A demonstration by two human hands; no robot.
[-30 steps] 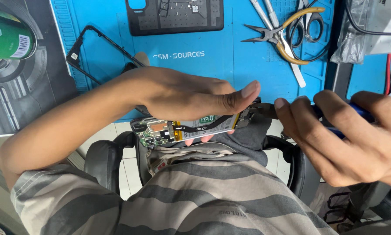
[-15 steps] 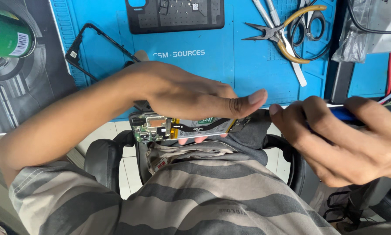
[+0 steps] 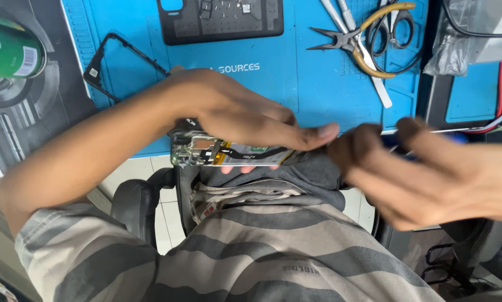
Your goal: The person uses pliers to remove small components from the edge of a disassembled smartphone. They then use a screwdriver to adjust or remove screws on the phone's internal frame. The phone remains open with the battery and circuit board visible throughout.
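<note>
Since half a second ago the right hand [image 3: 430,173] has slid in toward the left, its fingertips now close to the tip of the left hand's longest finger, and it shows as a motion blur; the left hand [image 3: 245,117] and what it holds have barely shifted. That left hand lies palm-down with fingers stretched flat along the top of an opened phone [image 3: 228,154], thumb tucked beneath, so the device is pinched edgewise between fingers and thumb just off the near edge of the blue work mat [image 3: 295,84], above the person's lap. The phone is a slim slab turned on its side, back cover off: a metal shield plate at its left end, a yellowish strip and a dark flex ribbon running along the exposed inside. The right hand's fingers are curled around a thin tool with a dark blue handle [image 3: 452,137] — too blurred to tell how firmly, or where the tip sits. The mat is smooth, matte rubber with moulded ridges; on it lie a thin black plastic frame [image 3: 102,59], a dark tray of small parts [image 3: 220,22], yellow-handled pliers [image 3: 357,39] and black scissors [image 3: 396,28]. A glossy green can [image 3: 10,53] sits at the left — off the mat.
</note>
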